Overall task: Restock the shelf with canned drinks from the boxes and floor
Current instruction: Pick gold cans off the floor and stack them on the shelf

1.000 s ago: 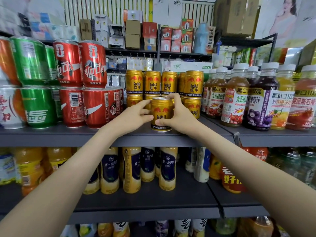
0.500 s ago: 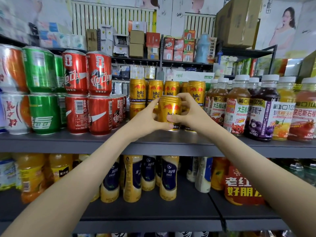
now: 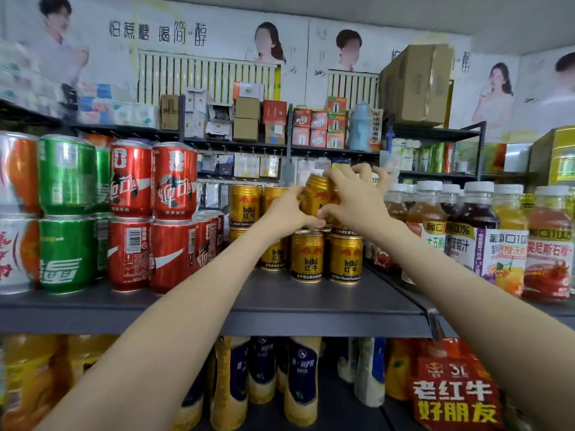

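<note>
A gold Red Bull can (image 3: 317, 197) is tilted a little and held up at the level of the upper row of gold cans. My left hand (image 3: 284, 211) grips its left side and my right hand (image 3: 351, 200) grips its right side and top. Just below it two gold cans (image 3: 307, 256) stand at the front of the dark grey shelf (image 3: 311, 309). More gold cans (image 3: 244, 205) are stacked two high behind and to the left. The can's lower end is hidden by my fingers.
Red cola cans (image 3: 174, 181) and green cans (image 3: 67, 175) are stacked two high on the left. Juice bottles (image 3: 497, 237) with white caps fill the right. Milk-tea bottles (image 3: 301, 377) stand on the shelf below. Boxes sit on a rack behind.
Both hands have lifted the gold can from the shelf board up to the second tier of cans. The camera has tilted upward.
</note>
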### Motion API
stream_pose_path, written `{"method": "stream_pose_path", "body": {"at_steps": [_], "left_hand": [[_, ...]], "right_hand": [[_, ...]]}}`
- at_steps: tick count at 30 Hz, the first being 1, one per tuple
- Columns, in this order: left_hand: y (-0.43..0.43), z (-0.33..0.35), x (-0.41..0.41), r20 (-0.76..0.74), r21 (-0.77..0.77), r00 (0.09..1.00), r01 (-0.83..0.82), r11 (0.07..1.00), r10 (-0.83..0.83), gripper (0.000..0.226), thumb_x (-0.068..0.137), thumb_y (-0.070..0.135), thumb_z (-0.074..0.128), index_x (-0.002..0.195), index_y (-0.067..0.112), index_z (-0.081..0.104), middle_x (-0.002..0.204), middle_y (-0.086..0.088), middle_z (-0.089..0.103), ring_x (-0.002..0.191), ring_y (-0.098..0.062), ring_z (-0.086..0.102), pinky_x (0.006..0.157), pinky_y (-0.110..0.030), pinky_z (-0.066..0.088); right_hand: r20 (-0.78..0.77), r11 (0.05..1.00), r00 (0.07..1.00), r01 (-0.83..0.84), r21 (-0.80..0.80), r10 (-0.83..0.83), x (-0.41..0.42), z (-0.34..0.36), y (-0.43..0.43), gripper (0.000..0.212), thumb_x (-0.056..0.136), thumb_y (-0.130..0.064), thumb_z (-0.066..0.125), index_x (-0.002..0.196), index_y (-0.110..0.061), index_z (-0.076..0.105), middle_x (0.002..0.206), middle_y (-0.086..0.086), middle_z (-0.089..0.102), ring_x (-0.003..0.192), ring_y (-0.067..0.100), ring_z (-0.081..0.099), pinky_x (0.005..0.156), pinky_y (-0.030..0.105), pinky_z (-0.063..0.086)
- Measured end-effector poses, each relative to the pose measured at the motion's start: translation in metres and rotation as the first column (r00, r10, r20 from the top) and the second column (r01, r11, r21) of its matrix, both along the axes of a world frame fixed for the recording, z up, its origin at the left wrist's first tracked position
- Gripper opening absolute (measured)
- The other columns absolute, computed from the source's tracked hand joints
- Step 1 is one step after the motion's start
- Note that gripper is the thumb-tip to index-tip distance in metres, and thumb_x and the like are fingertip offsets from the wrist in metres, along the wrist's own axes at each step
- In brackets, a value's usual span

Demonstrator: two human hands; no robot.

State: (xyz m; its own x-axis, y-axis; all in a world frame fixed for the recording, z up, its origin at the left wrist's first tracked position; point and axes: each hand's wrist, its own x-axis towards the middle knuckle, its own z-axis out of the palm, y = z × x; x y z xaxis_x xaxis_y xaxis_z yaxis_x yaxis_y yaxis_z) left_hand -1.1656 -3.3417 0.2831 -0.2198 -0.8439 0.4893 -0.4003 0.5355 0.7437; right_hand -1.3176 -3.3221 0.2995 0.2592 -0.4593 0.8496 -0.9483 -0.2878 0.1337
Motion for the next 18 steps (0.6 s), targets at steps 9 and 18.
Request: {"method": "stream_pose_path", "body": {"at_steps": [9,18], "left_hand": [[-0.031,-0.012,0.008,-0.005,0.111,1.0,0.021,0.994,-0.021,0.085,0.076,0.013,0.078,0.144,0.009,0.027,0.132,-0.002,0.048,0.118,-0.015,0.045,0.093,-0.027,0.039],[-0.044,-0.023,0.007,0.116,0.188,0.992,-0.074,0.979,0.053,0.092,0.07,0.034,0.082,0.143,0.015,0.029,0.136,-0.004,0.045,0.123,-0.025,0.047,0.099,-0.045,0.047]], "right_hand": [[-0.162,0.996,0.984,0.079,0.032,-0.073,0.014,-0.004,-0.033,0.064,0.079,-0.048,0.065,0.135,-0.023,0.045,0.131,-0.003,0.053,0.13,0.023,0.03,0.105,0.046,-0.006],[-0.13,0.992,0.99,0.06,0.112,-0.046,0.013,-0.007,-0.038,0.071,0.084,-0.048,0.062,0.144,-0.026,0.032,0.139,-0.003,0.047,0.134,0.02,0.033,0.112,0.048,-0.004]]}}
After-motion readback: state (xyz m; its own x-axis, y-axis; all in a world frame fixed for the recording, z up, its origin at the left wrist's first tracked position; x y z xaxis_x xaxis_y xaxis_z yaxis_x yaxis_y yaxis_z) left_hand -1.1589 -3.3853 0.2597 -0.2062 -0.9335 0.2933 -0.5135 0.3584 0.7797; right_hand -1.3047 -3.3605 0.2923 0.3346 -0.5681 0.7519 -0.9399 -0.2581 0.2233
